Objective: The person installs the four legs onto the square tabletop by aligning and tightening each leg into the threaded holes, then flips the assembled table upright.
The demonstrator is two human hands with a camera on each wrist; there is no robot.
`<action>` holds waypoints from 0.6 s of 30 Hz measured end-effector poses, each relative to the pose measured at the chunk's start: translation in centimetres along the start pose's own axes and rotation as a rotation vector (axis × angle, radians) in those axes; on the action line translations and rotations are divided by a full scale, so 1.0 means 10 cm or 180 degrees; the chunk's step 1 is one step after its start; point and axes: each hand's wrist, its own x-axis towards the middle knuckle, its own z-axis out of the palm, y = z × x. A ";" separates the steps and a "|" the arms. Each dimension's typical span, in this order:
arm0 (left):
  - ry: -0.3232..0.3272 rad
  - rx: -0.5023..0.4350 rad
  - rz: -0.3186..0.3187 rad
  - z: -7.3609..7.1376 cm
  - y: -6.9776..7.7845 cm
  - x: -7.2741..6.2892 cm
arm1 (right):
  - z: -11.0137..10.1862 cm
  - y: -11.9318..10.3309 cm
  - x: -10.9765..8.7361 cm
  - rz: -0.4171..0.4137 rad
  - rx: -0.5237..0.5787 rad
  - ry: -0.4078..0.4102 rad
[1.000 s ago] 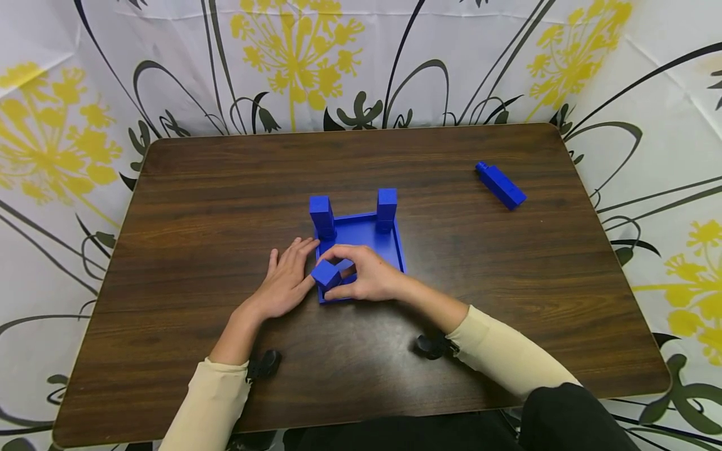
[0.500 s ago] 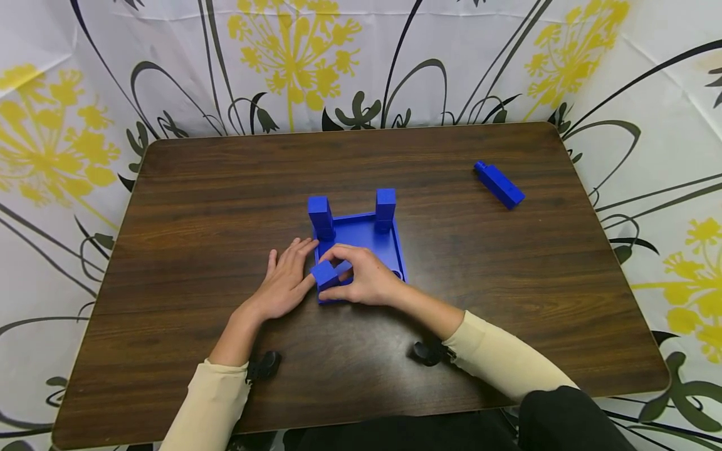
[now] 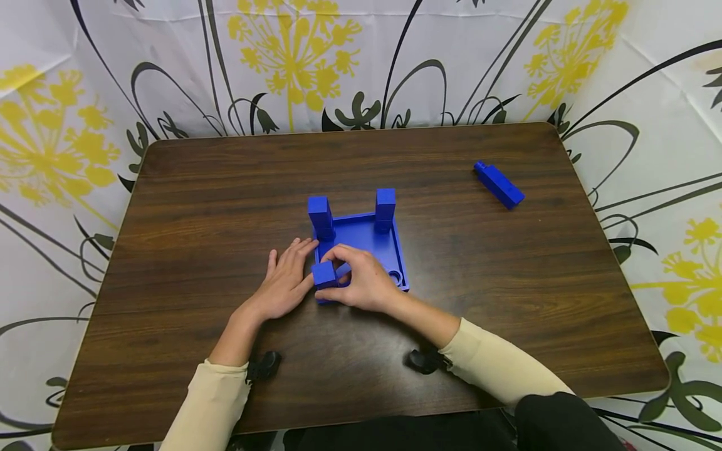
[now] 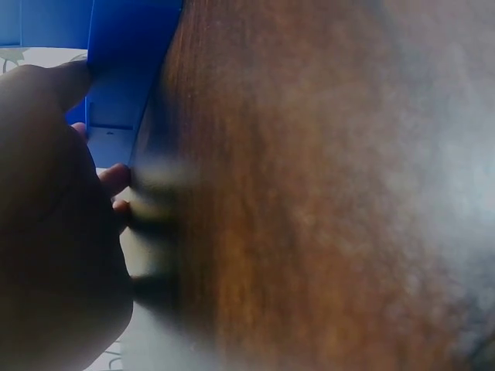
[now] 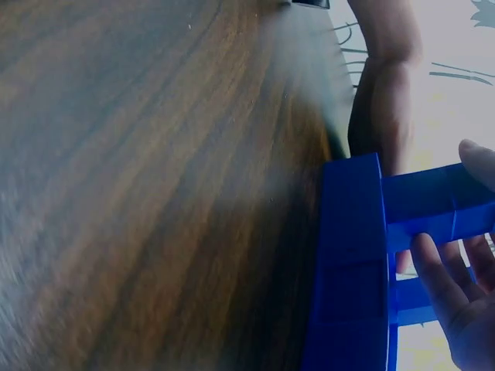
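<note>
A shallow blue square tray-like panel lies on the table, its raised rim facing up. At its near-left corner stands a blue square leg, gripped between the thumb and fingers of my right hand. In the right wrist view the held leg rises from the panel's edge; its foot is hidden. My left hand touches the panel's left side, fingers fairly straight. Two more legs, the far-left leg and the far-right leg, stand upright at the back corners.
A ring-shaped socket shows at the panel's near-right corner. Another blue leg, with a round peg at one end, lies toward the back right of the brown wooden table. Flowered cloth hangs behind the table.
The held leg has turned in my right hand, so its top now sits squarer to the panel. That hand has shifted slightly nearer, uncovering the near-right socket. My left hand has stayed still.
</note>
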 end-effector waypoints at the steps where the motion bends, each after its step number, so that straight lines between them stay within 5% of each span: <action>1: 0.0007 -0.0004 0.0002 0.00 0.00 0.00 | 0.01 0.00 -0.01 0.0010 -0.0028 0.0034; 9: -0.0026 0.0023 -0.0020 -0.01 0.01 0.00 | 0.06 -0.03 -0.05 0.0078 -0.0214 0.0267; 18: 0.0022 -0.0004 0.0022 0.00 0.00 0.00 | 0.05 -0.05 -0.05 0.0117 -0.0377 0.0183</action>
